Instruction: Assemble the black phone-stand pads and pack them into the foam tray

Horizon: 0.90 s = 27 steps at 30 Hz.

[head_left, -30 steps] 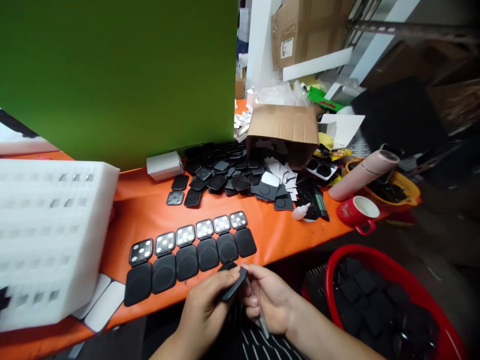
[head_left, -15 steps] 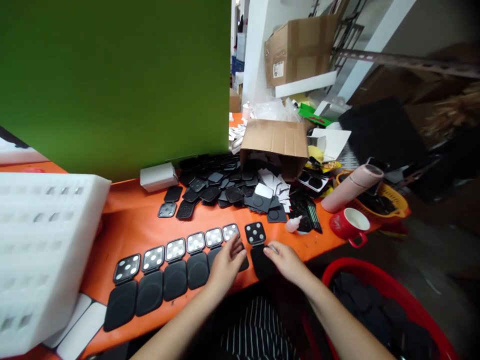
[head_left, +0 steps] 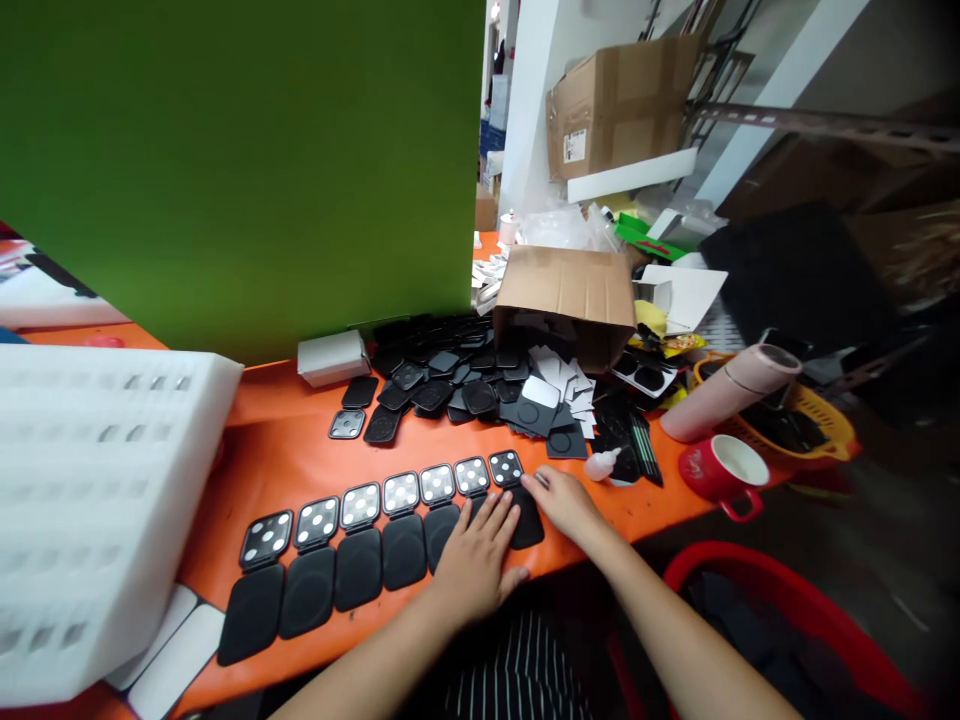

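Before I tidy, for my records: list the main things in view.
White-dotted square cases: seven, black, front row
Flat square pieces: many, black, behind row
Slotted foam block: one, white, left
Cardboard boxes: several, brown, back right
Upright panel: one, green, back left
Cylindrical flask: one, pink, right
Handled mug: one, red, right
Plastic basket: one, yellow, right
Plastic tub: one, red, lower right
Table: one, orange, centre
Left hand: one, flat over row
Right hand: one, row's right end

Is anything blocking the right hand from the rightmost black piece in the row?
Nothing visible: the right hand is right beside the rightmost piece. The left hand partly covers the neighbouring piece.
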Each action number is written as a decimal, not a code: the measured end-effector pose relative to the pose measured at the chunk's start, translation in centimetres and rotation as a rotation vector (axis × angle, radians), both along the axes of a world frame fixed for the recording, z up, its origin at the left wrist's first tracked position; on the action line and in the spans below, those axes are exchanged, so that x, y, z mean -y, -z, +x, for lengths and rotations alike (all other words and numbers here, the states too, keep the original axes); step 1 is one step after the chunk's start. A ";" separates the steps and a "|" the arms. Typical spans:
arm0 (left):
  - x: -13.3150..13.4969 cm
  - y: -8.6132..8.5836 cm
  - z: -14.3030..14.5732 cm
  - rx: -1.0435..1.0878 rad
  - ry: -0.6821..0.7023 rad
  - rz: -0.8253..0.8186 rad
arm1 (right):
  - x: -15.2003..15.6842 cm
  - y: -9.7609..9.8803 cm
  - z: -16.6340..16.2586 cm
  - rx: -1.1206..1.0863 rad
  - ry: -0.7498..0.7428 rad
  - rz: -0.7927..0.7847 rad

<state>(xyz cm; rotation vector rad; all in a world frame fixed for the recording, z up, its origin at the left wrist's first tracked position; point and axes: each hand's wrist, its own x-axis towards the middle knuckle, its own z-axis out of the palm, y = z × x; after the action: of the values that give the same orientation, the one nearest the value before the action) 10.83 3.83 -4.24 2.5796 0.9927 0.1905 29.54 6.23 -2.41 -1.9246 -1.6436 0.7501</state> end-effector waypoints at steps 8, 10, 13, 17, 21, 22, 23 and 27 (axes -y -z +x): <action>-5.8 -2.6 -6.0 0.192 -0.446 -0.049 | 2.7 2.3 -0.1 -0.665 0.388 0.233; -9.2 -2.9 -9.5 0.177 -0.680 -0.052 | 2.9 2.9 -0.2 -0.641 0.367 0.210; -13.7 -2.8 -14.2 0.156 -0.972 -0.022 | 2.8 3.3 -0.4 -0.587 0.331 0.170; -17.0 -2.1 -16.8 0.174 -1.174 -0.036 | 2.5 3.1 -0.7 -0.566 0.337 0.163; -17.9 -1.6 -16.9 0.290 -1.250 -0.101 | 2.5 2.9 -1.1 -0.561 0.330 0.186; -17.8 -1.6 -16.9 0.333 -1.270 -0.125 | 2.5 2.9 -1.2 -0.556 0.328 0.188; -17.7 -1.8 -17.0 0.380 -1.290 -0.155 | 2.5 2.9 -1.2 -0.551 0.325 0.191; -16.5 -3.3 -18.4 0.644 -1.328 -0.237 | 2.5 3.2 -1.2 -0.539 0.326 0.205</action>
<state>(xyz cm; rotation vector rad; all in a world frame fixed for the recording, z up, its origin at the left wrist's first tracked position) -7.57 20.32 -0.90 1.1141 2.0320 1.0393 28.36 3.77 -5.65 -1.6053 -1.0099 0.8349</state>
